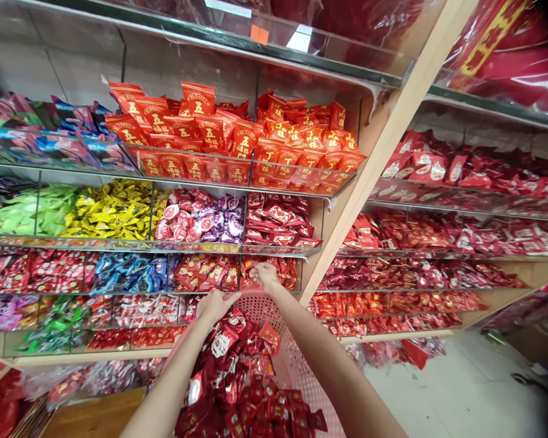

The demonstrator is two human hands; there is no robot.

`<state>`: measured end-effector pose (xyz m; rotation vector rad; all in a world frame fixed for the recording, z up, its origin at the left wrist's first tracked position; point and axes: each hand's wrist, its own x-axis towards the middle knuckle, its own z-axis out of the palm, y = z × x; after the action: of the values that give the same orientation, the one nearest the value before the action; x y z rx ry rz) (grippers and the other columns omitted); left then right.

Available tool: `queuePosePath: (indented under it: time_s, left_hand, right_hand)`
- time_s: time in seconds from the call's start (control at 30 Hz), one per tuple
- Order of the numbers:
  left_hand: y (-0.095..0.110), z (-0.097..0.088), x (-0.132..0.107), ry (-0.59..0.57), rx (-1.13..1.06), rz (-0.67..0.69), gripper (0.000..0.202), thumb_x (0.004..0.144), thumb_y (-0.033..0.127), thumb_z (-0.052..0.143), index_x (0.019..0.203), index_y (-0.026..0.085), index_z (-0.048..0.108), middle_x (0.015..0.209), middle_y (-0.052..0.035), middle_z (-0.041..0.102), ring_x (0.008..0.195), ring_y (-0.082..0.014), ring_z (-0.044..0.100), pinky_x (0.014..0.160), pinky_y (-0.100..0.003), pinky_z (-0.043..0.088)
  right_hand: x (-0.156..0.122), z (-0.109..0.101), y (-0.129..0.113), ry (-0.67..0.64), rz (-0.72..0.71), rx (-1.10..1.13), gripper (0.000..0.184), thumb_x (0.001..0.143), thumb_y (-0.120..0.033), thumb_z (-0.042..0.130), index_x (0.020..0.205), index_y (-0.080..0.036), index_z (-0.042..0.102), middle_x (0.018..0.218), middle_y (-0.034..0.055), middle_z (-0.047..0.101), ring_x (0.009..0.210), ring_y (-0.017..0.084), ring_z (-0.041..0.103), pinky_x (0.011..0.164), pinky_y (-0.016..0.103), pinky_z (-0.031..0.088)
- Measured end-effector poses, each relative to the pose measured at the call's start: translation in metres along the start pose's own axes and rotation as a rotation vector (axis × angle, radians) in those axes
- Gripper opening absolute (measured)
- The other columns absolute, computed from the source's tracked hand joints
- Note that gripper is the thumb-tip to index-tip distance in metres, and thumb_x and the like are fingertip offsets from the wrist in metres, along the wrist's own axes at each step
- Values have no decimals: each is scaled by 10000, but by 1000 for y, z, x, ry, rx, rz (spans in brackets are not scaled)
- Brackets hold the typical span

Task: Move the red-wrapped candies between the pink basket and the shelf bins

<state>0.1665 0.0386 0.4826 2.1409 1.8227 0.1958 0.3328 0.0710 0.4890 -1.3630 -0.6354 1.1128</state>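
A pink perforated plastic basket (pixel 317 365), filled with red candy packets (pixel 228 371), is tilted up against the shelves in front of me. My left hand (pixel 216 306) is closed on the basket's far rim, thumb pointing right along it. Just above the rim, my right hand (pixel 265 275) reaches into a shelf compartment of red and orange packets (pixel 283 267). Its fingers are bent together among the packets; what they hold, if anything, is too small to make out.
Glass-fronted shelves hold wrapped sweets: red bags with gold characters (pixel 210 131), yellow packets (pixel 114 210), green packets (pixel 31 207) and blue packets (pixel 128 272). A slanting wooden upright (pixel 369 176) divides the shelving. Pale tiled floor (pixel 438 395) lies lower right, a wooden board (pixel 94 417) lower left.
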Motion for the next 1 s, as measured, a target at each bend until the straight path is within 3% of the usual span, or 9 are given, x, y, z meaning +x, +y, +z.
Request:
queuePosePath:
  time_s: [0.2,0.3,0.4,0.5,0.7,0.8,1.0]
  left_hand:
    - [-2,3,3,-12,-6,-2,760,618,811,241,746,187,656,837,-145,681,842,-298,621,706,-347,440]
    - [-3,5,4,5,-9,-13,769,620,814,221,741,190,653,825,-142,680,837,-298,622,695,-348,440]
    - [-4,6,4,-5,-10,-3,783,621,819,197,735,191,651,811,-142,679,828,-301,623,684,-352,442]
    - [-4,6,4,-17,-12,5,799,611,828,183,725,191,650,794,-139,679,820,-308,624,674,-353,443]
    - [-3,6,4,-19,-21,16,797,619,821,178,742,193,653,832,-129,681,830,-304,623,671,-343,441]
    - [-4,6,5,-26,-21,14,784,630,810,190,758,194,658,851,-131,680,842,-303,621,678,-342,440]
    - [-4,6,5,-23,-12,5,752,648,789,224,798,194,658,872,-132,680,866,-301,617,699,-339,439]
  right_hand:
    - [-19,-8,-13,-6,-157,45,66,704,-184,538,696,-171,473,606,-51,527,597,88,587,489,175,480]
    - [-42,-26,-14,-32,-272,13,97,661,-231,551,667,-172,474,587,-45,536,599,101,572,517,203,491]
    - [-67,-50,-11,-70,-272,-56,104,634,-243,544,628,-174,466,550,-54,522,529,87,524,495,207,477]
    - [-85,-79,-3,-206,-146,-136,95,622,-222,525,588,-177,449,510,-75,478,462,67,471,459,192,442]
    - [-98,-121,35,-570,284,-437,68,595,-198,563,600,-165,504,508,-51,521,457,69,488,454,175,396]
    - [-100,-124,59,-624,395,-512,87,587,-182,582,569,-162,499,514,-48,518,467,71,496,463,177,400]
    - [-103,-119,84,-619,527,-408,106,591,-183,577,564,-166,476,525,-49,528,482,94,538,462,196,421]
